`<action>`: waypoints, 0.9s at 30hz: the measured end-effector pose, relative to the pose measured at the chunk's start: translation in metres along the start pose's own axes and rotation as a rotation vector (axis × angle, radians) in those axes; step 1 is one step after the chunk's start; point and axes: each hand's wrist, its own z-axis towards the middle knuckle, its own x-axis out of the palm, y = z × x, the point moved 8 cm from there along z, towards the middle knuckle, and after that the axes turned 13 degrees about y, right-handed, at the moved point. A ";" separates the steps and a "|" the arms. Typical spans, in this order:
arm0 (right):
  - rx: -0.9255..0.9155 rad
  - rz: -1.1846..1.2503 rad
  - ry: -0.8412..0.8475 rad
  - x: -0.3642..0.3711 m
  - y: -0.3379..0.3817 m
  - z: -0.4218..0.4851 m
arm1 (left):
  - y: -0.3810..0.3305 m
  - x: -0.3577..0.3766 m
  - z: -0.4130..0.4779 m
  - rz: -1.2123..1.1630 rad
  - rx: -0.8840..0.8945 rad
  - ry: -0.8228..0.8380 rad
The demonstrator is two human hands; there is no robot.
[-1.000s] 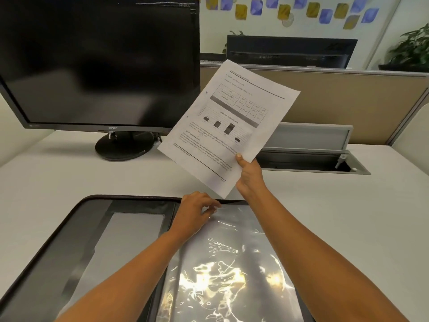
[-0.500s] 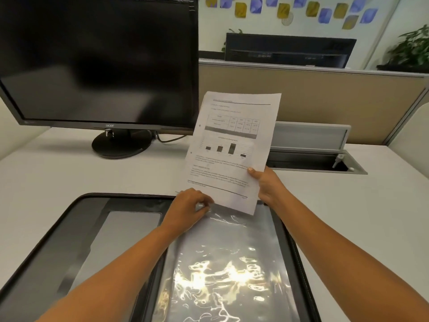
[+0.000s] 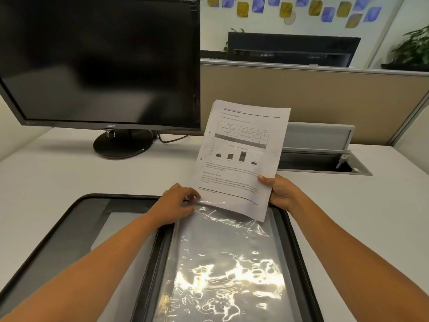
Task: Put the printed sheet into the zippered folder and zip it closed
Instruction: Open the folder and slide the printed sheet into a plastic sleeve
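Observation:
A black zippered folder (image 3: 58,226) lies open on the white desk in front of me. Its right half holds a shiny clear plastic sleeve (image 3: 222,263). My left hand (image 3: 178,203) pinches the sleeve's top left edge. My right hand (image 3: 282,192) grips the printed sheet (image 3: 241,156) by its lower right edge. The sheet, printed with a table, a bar chart and text, stands nearly upright, its bottom edge over the top of the sleeve. Whether the bottom edge is inside the sleeve I cannot tell.
A dark monitor (image 3: 99,61) on a round stand (image 3: 123,145) stands at the back left. An open grey cable tray (image 3: 325,159) is sunk into the desk at the back right. A beige partition (image 3: 325,101) closes off the back.
My right hand has turned the sheet from tilted to nearly upright and brought it down and toward me, onto the sleeve's top. My left hand has stayed on the sleeve's edge.

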 end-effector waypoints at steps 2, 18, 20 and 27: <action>0.015 0.021 -0.018 -0.002 -0.002 0.001 | 0.005 -0.004 -0.001 -0.020 -0.006 0.027; 0.153 -0.151 -0.125 -0.005 -0.002 0.012 | 0.011 -0.023 -0.002 -0.150 0.015 -0.103; 0.138 -0.167 -0.181 -0.008 0.001 0.014 | 0.013 -0.024 -0.002 -0.147 0.008 -0.107; 0.162 -0.273 -0.198 -0.005 -0.006 0.019 | 0.019 -0.021 0.001 -0.212 0.015 -0.104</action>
